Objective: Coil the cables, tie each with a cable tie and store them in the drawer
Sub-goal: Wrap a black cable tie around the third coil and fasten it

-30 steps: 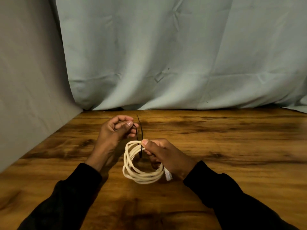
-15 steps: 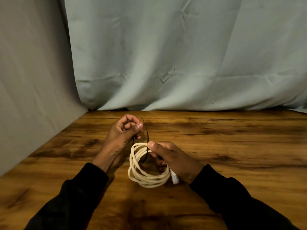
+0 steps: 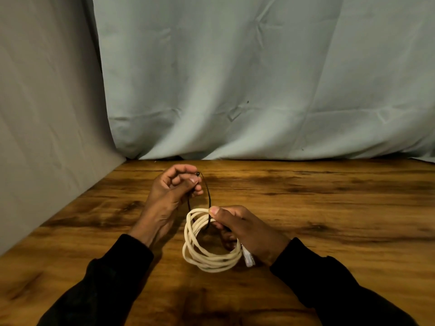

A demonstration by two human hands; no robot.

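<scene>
A cream-white cable (image 3: 207, 252) is wound into a coil of several loops, held just above the wooden table (image 3: 329, 208). My right hand (image 3: 244, 229) grips the coil at its upper right, thumb on top, and a white plug (image 3: 249, 258) sticks out under the wrist. A thin black cable tie (image 3: 207, 196) runs through the coil and arcs up to my left hand (image 3: 171, 194). That hand pinches the tie's two ends together between thumb and fingers, above and left of the coil. No drawer is in view.
A pale blue-grey cloth (image 3: 259, 90) hangs behind the table's far edge. A grey wall panel (image 3: 47, 114) closes off the left side. Bare wood spreads to the right and in front of the hands.
My left hand has brought the tie's ends together at its fingertips, so the tie now forms a loop. The coil and my right hand have hardly moved on the table.
</scene>
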